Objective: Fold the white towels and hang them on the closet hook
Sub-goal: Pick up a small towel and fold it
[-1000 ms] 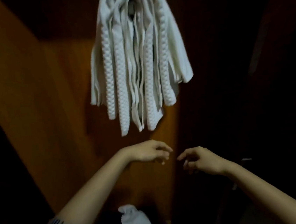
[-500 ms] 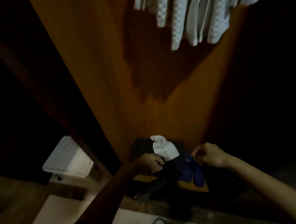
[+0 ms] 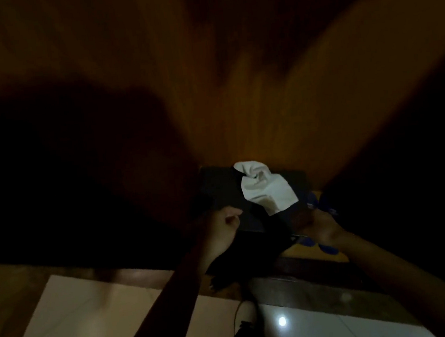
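The crumpled white towel [image 3: 266, 187] is lying just past both hands, a bit nearer the right hand [image 3: 319, 222] than the curled, empty-looking left hand [image 3: 222, 230], though the right hand's grip cannot be told.

closet wall [image 3: 277, 102] — warm wood, matt | white cloth [image 3: 266, 188] — soft, creased | floor tiles [image 3: 329, 330] glossy

towel [image 3: 266, 188] on box [image 3: 220, 187], between hands
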{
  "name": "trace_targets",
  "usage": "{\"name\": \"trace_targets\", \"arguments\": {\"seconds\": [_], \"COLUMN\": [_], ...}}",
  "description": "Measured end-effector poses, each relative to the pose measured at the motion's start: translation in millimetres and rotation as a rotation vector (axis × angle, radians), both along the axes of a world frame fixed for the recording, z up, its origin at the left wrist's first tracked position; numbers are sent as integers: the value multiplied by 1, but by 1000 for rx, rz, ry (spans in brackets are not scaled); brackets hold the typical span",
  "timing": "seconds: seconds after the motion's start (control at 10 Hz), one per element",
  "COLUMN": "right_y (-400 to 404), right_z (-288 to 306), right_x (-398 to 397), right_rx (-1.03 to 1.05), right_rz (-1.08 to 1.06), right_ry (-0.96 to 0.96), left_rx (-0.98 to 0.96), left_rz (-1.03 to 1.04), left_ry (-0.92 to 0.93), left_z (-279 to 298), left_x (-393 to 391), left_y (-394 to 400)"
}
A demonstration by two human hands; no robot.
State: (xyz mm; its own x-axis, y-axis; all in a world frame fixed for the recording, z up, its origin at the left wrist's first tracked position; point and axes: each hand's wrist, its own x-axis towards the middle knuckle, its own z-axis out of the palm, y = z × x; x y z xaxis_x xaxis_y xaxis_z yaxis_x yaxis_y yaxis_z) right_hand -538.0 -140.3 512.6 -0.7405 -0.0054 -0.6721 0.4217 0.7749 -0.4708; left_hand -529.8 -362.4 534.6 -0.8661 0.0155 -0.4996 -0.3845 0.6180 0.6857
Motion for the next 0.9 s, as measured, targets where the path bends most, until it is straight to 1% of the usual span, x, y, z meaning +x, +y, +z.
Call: {"name": "trace_targets", "arguments": {"seconds": [0.1, 0.2, 0.3, 0.4, 0.5, 0.6, 0.7, 0.8, 0.9], "right_y": [-13, -20, -24, -25, -24, -22, -19, -20, -21], "right_z": [-59, -120, -190, -228, -261, -287, -303, -301, -281], "right_x": [-31, -55, -80, -98, -106, -112, -111, -103, -93], "right_rx": [19, -15, 7, 26, 157, 262, 289, 121, 46], "right_rz": [-51, -219, -295, -300, -224, -100, 23, -49, -74], "right_ry": [-23, -23, 37, 155, 243, 327, 367, 414, 499], "left_rx": [53, 103, 122, 98, 127, 143, 112, 104, 83], "left_rz": [38, 78, 115, 76, 70, 61, 7, -45, -19], "left_ry": [-8, -3, 19, -14, -20, -11, 53, 162, 305], "left_z": [-59, -119, -174, -217, -241, -257, -266, -263, -252], "left_x": [-31, -49, -60, -67, -74, -80, -85, -84, -76], "left_y": [-1, 0, 0, 1, 5, 9, 13, 20, 33]}}
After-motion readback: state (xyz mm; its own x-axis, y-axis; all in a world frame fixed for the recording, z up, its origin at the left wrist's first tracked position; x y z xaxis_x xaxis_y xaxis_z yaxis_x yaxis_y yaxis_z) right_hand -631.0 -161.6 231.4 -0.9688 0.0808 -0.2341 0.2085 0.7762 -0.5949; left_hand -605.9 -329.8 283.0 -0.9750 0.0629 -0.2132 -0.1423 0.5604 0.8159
